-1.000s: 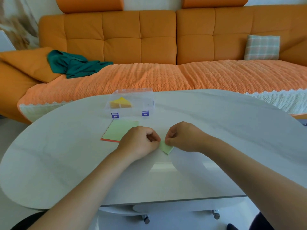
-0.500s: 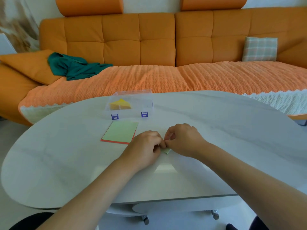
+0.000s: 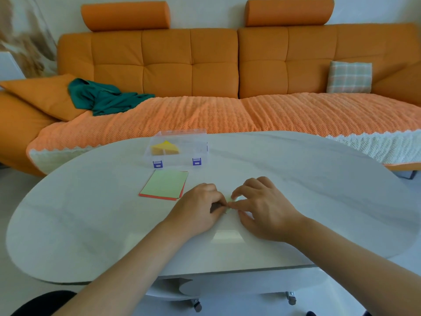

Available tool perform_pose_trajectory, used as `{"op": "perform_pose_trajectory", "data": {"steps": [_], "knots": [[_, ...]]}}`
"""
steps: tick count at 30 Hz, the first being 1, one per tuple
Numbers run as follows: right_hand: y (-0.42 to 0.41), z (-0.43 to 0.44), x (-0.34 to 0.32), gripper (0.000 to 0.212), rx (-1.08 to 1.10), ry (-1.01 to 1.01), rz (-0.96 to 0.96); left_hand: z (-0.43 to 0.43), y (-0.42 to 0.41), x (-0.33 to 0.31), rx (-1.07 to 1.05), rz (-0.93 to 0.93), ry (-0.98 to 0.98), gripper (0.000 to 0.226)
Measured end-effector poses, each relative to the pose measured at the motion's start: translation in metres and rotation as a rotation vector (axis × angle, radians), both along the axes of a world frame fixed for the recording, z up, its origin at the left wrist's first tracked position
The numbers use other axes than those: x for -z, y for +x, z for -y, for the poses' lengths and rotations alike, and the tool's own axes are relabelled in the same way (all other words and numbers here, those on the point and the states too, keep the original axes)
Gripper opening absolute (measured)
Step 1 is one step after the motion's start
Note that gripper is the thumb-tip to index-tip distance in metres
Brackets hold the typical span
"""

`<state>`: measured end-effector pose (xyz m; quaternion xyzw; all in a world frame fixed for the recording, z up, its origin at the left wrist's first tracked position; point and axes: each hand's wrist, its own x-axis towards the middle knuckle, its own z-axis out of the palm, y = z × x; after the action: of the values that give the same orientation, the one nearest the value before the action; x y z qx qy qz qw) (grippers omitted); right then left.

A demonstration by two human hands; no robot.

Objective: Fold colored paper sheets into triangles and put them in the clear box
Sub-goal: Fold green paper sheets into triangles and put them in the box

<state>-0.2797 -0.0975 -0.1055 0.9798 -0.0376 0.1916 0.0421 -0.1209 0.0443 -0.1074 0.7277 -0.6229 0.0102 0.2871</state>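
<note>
Paper (image 3: 232, 199), green, mostly covered | left grip (image 3: 200, 207) pinches left end | right grip (image 3: 262, 208) pinches right end

The left hand (image 3: 200, 201) and right hand (image 3: 262, 206) cover nearly all of the paper (image 3: 230, 199), so its fold cannot be told; the sofa (image 3: 191, 65) runs off both side edges

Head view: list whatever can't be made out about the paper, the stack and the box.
- light green paper: head view; the left hand and right hand pinching it cover nearly all of it, so its fold stage is hidden.
- paper stack: head view; only a green top and a red edge show, sheets too thin to count.
- yellow triangles in the clear box: head view; blurred and overlapping, number unclear.
</note>
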Motion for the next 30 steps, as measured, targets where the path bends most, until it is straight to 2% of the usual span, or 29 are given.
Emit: {"op": "perform_pose_trajectory", "data": {"steps": [4, 10, 13, 16, 24, 28, 30], "knots": [[0.0, -0.004, 0.004, 0.043, 0.062, 0.112, -0.001, 0.001, 0.001, 0.004, 0.042, 0.043, -0.004, 0.007], [0.003, 0.001, 0.007, 0.043, 0.147, 0.317, -0.065, 0.0, -0.003, 0.009, 0.079, 0.127, -0.018, 0.014], [0.001, 0.004, 0.004, 0.04, 0.183, 0.298, -0.095, -0.003, -0.006, 0.005, 0.072, 0.169, 0.022, 0.025], [0.0, 0.005, 0.003, 0.039, 0.231, 0.289, -0.116, -0.006, -0.007, 0.004, 0.071, 0.174, 0.051, 0.025], [0.002, 0.011, 0.002, 0.063, 0.36, 0.281, -0.062, -0.006, -0.011, 0.003, 0.066, 0.148, 0.061, 0.02], [-0.001, 0.017, 0.0, 0.034, 0.341, 0.304, -0.093, -0.002, -0.015, 0.003, 0.029, 0.149, 0.079, 0.026], [-0.001, 0.017, 0.002, 0.035, 0.322, 0.308, -0.08, 0.003, -0.019, 0.003, -0.001, 0.177, 0.129, 0.044]]}}
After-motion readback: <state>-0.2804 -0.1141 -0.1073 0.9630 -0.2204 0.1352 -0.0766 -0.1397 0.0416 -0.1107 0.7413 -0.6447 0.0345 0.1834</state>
